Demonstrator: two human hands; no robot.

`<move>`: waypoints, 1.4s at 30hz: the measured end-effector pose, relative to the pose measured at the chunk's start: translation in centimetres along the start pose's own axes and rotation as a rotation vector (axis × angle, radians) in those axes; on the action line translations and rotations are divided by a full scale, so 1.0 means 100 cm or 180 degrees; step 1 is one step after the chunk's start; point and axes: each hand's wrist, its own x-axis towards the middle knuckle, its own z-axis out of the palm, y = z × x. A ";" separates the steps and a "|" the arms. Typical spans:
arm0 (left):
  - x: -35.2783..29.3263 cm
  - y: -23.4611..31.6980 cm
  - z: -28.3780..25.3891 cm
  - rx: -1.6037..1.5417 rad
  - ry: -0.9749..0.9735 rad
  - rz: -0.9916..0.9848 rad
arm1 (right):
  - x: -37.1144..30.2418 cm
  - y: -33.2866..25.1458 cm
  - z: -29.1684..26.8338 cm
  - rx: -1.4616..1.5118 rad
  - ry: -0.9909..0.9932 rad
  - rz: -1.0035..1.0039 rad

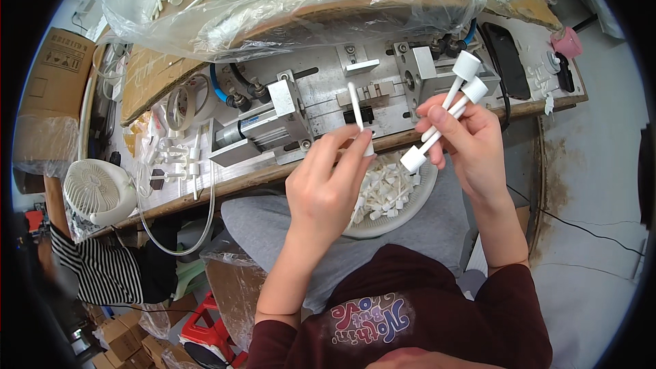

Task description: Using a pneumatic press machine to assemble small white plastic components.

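Note:
My left hand (321,188) is closed on a white plastic stick (355,104), pinched near its lower end, with the slim shaft pointing up and away from me. In my right hand (471,140), the thumb and fingers grip a small bunch of white capped plastic sticks (468,90). Two wide caps stick out above the fingers, and one wide end points down to the left. Just beyond both hands is a metal clamping jig (374,92) with a small slotted block in its middle. Beneath them, a white basin (429,195) holds many small white plastic pieces (386,191).
Cylinders (263,126) with blue and black hoses flank the jig. Clear plastic sheeting (294,20) with more white sticks covers the far side. A phone (504,58) lies right; a white fan (100,191) stands left. Another person's striped sleeve (102,270) shows lower left.

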 end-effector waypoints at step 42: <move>0.010 -0.017 0.014 0.0616 -0.0046 0.0156 | -0.004 0.010 -0.002 -0.2483 0.0738 -0.2439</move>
